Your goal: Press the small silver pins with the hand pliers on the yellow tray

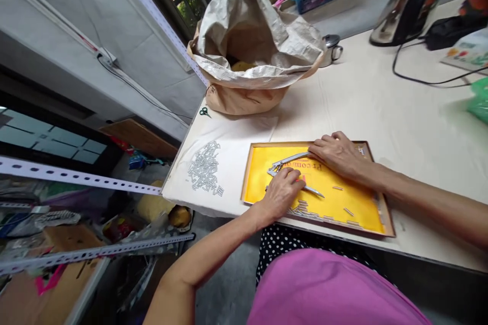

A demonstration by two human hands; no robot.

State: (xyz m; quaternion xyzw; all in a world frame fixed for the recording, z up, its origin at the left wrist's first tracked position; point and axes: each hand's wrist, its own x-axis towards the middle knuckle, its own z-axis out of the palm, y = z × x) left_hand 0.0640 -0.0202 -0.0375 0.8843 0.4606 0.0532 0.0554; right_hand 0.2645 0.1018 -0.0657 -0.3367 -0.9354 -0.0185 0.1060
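A yellow tray with a wooden rim [385,213] lies at the table's near edge, with several small metal pieces scattered on it. My left hand [280,194] rests on the tray with fingers curled, pinching something small beside a metal hand tool [292,160]. My right hand [337,155] lies over the tool's handle, fingers closed on it. A thin metal rod [314,192] pokes out from under my left hand.
A heap of small metal pieces [205,170] lies on white paper [244,129] left of the tray. A brown paper sack [251,45] stands behind, with small green scissors [205,111] beside it. A kettle [409,5] and black cable [419,80] sit at the back right. Perforated metal strips [76,176] cross the clutter at left.
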